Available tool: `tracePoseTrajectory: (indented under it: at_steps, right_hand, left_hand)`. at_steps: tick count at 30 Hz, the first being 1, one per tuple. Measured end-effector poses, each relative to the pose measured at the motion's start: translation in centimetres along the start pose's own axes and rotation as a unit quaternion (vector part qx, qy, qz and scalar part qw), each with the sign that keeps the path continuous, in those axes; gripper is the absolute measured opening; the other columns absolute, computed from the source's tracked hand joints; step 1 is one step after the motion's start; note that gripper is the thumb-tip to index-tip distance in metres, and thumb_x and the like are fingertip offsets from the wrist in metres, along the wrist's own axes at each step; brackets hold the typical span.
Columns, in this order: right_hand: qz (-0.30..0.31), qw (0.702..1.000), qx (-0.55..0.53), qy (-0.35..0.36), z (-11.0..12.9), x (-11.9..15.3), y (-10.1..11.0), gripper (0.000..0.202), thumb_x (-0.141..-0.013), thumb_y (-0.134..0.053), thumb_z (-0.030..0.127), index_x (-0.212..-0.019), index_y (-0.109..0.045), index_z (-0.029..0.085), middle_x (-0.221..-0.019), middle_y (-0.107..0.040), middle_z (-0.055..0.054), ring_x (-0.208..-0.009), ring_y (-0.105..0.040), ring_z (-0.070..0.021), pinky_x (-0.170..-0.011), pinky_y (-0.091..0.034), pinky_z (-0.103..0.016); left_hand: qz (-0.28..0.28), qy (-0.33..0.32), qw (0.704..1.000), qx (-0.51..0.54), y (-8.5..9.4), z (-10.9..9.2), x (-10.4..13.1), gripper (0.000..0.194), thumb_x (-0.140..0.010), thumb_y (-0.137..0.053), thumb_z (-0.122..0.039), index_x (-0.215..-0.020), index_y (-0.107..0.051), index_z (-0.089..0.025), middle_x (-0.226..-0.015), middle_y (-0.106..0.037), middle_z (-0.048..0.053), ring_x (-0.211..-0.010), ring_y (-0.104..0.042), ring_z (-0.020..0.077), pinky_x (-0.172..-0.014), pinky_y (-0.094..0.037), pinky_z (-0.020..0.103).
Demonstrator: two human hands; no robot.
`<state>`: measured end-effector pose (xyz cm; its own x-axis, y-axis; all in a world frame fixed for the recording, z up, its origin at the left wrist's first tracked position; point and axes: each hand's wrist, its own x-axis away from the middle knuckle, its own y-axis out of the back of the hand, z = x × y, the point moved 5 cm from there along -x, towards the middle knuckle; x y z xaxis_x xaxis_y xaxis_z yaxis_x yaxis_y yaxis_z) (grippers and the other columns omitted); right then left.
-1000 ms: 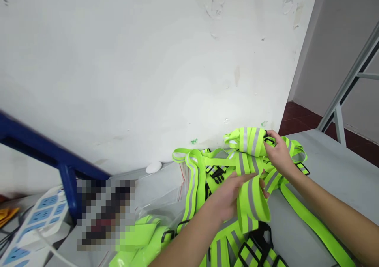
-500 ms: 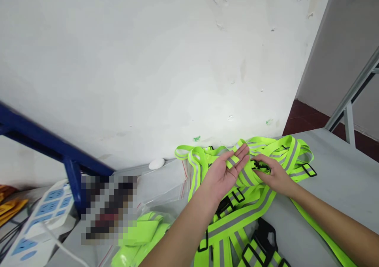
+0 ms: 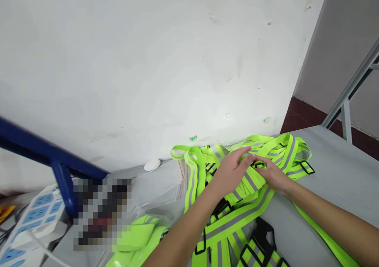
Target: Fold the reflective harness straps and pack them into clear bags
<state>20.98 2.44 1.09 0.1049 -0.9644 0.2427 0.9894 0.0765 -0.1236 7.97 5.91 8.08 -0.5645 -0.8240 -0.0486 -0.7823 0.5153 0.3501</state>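
Observation:
Neon-yellow reflective straps [image 3: 239,222] with grey stripes lie tangled beneath and around both hands, with black buckles and sliders among them. My right hand [image 3: 274,176] is closed on a folded bundle of this strap, its thumb and fingers pinching the near-right side. My left hand [image 3: 229,172] is turned palm down beside it, fingers bent around the strap and their tips close to the right fingers. Its palm is hidden, and the strap behind it is blurred. A large black buckle [image 3: 264,237] rests on the table in front of the hands.
Clear plastic bags [image 3: 160,180] lie left of the straps, one holding more neon strap [image 3: 139,235]. A white oval object [image 3: 152,165] sits by the wall [image 3: 148,73]. A power strip [image 3: 38,219] and a blue metal frame [image 3: 63,184] stand at left. The grey table [image 3: 334,168] extends right.
My left hand has rolled from palm up with spread fingers to palm down, its fingers curling toward the right hand. My right hand keeps its hold on the bundle. The view has shifted slightly.

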Motion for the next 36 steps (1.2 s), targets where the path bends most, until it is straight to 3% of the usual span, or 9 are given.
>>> tracePoseTrajectory:
  at_steps: [2, 5, 9, 12, 19, 24, 27, 32, 36]
  right_hand:
    - [-0.016, 1.0, 0.016, -0.002, 0.2, 0.1, 0.1, 0.035, -0.073, -0.068, 0.041, -0.104, -0.064, 0.024, -0.089, -0.067, -0.002, -0.061, -0.061, -0.0157, -0.043, -0.046, -0.023]
    - [-0.028, 0.999, 0.014, 0.013, 0.9, 0.4, 0.1, 0.034, -0.071, -0.071, 0.042, -0.099, -0.067, 0.023, -0.091, -0.07, -0.003, -0.071, -0.066, -0.02, -0.051, -0.051, -0.026]
    - [-0.024, 0.999, -0.025, 0.014, 1.2, 0.5, 0.0, 0.038, -0.067, -0.075, 0.04, -0.099, -0.068, 0.021, -0.089, -0.073, -0.005, -0.08, -0.069, -0.0246, -0.064, -0.055, -0.032]
    - [-0.025, 0.999, -0.039, 0.007, 1.0, 0.6, 0.1, 0.042, -0.069, -0.074, 0.039, -0.106, -0.065, 0.022, -0.087, -0.073, -0.004, -0.081, -0.07, -0.0246, -0.07, -0.055, -0.035]
    - [-0.029, 0.992, 0.103, 0.072, 2.2, 0.2, -0.2, 0.029, -0.077, -0.067, 0.043, -0.097, -0.062, 0.022, -0.095, -0.068, -0.002, -0.086, -0.065, -0.0211, -0.077, -0.051, -0.034]
    - [-0.196, 0.936, 0.196, 0.219, 3.0, 0.0, 1.3, 0.026, -0.088, -0.054, 0.048, -0.092, -0.053, 0.022, -0.09, -0.06, -0.004, -0.085, -0.059, -0.0199, -0.077, -0.049, -0.034]
    - [-0.241, 0.89, 0.258, 0.29, 3.7, 1.0, 1.6, 0.025, -0.095, -0.043, 0.045, -0.097, -0.054, 0.022, -0.096, -0.06, -0.007, -0.092, -0.058, -0.022, -0.082, -0.048, -0.038]
    - [-0.108, 0.871, 0.371, 0.305, 4.1, 2.4, -0.6, 0.052, -0.09, -0.053, 0.046, -0.137, -0.044, 0.024, -0.14, -0.049, -0.011, -0.13, -0.044, -0.0285, -0.107, -0.037, -0.047]
    - [-0.064, 0.88, 0.401, 0.247, 3.6, 2.4, -1.2, 0.068, -0.082, -0.062, 0.053, -0.141, -0.043, 0.025, -0.144, -0.049, -0.011, -0.132, -0.045, -0.0326, -0.106, -0.039, -0.051]
  left_hand:
    - [0.013, -0.011, 0.995, -0.095, -0.3, 0.1, 0.1, 0.047, -0.087, -0.051, -0.055, -0.12, -0.065, -0.026, -0.122, -0.067, 0.005, -0.107, -0.062, 0.0271, -0.095, -0.044, 0.036]
    - [0.002, 0.012, 0.994, -0.107, 0.4, 0.5, 0.0, 0.044, -0.083, -0.058, -0.053, -0.116, -0.068, -0.026, -0.114, -0.07, 0.005, -0.085, -0.065, 0.0232, -0.079, -0.048, 0.029]
    - [0.086, 0.091, 0.991, 0.049, 1.0, 1.5, 0.4, 0.038, -0.076, -0.068, -0.045, -0.109, -0.07, -0.025, -0.105, -0.073, 0.003, -0.09, -0.066, 0.0226, -0.079, -0.049, 0.027]
    - [0.149, 0.198, 0.945, 0.216, 0.6, 2.9, 1.3, 0.04, -0.071, -0.075, -0.041, -0.106, -0.07, -0.021, -0.098, -0.074, 0.005, -0.09, -0.068, 0.022, -0.082, -0.051, 0.03]
    - [0.143, 0.298, 0.887, 0.321, -1.1, 4.8, 2.3, 0.048, -0.057, -0.085, -0.029, -0.098, -0.066, -0.015, -0.084, -0.073, 0.007, -0.073, -0.069, 0.0199, -0.072, -0.054, 0.032]
    - [0.008, 0.338, 0.873, 0.352, -2.9, 4.9, 3.2, 0.045, -0.058, -0.082, -0.02, -0.096, -0.057, -0.017, -0.074, -0.07, 0.003, -0.063, -0.067, 0.0195, -0.062, -0.054, 0.032]
    - [-0.054, 0.312, 0.867, 0.384, -3.4, 4.7, 3.5, 0.039, -0.062, -0.079, -0.019, -0.095, -0.057, -0.016, -0.074, -0.07, 0.003, -0.062, -0.067, 0.0185, -0.061, -0.054, 0.029]
    - [-0.068, 0.291, 0.865, 0.404, -3.3, 4.6, 3.9, 0.042, -0.063, -0.08, -0.022, -0.098, -0.058, -0.017, -0.072, -0.07, 0.002, -0.062, -0.068, 0.0192, -0.058, -0.054, 0.029]
    - [-0.068, 0.282, 0.867, 0.404, -3.2, 4.4, 4.2, 0.044, -0.064, -0.078, -0.023, -0.104, -0.058, -0.018, -0.074, -0.07, 0.002, -0.06, -0.068, 0.0193, -0.056, -0.054, 0.029]
